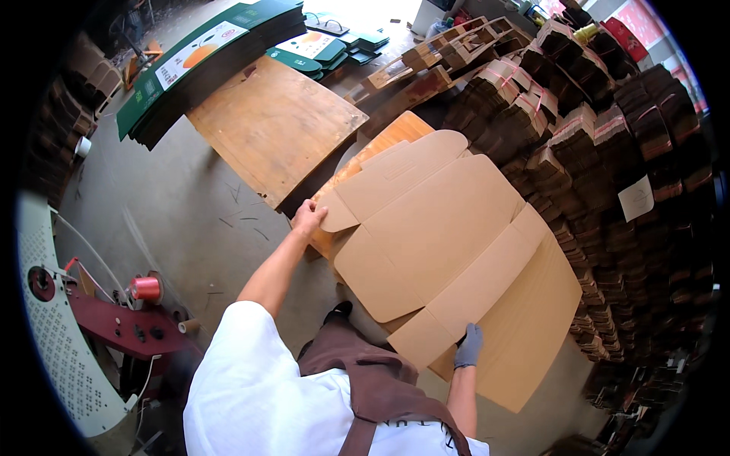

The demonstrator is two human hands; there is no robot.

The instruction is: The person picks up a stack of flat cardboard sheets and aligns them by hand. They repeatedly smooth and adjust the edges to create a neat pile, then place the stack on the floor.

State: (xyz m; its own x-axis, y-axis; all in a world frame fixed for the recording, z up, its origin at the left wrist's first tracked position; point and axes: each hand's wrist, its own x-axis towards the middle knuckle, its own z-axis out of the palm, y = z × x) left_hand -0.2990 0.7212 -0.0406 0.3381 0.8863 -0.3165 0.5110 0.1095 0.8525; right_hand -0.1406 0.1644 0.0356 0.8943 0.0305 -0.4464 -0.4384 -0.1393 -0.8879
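A flat, die-cut cardboard box blank [433, 228] with creases and rounded flaps lies tilted in front of me, brown side up. My bare left hand [308, 217] pinches the edge of a rounded flap at its left end. On my right hand [468, 346] there is a grey glove; its fingers close on the near edge of the same blank, partly hidden by it. Beneath the blank, a larger plain cardboard sheet [525, 323] sticks out to the right. A wooden board [411, 128] shows under the blank's far left side.
Beyond my left hand stands a wooden table [281, 125], with stacked green printed box blanks [220, 53] at its far side. Tied cardboard bundles [578, 144] rise along the right. A wooden pallet [441, 57] lies at the back. A dark red machine [122, 323] stands at left.
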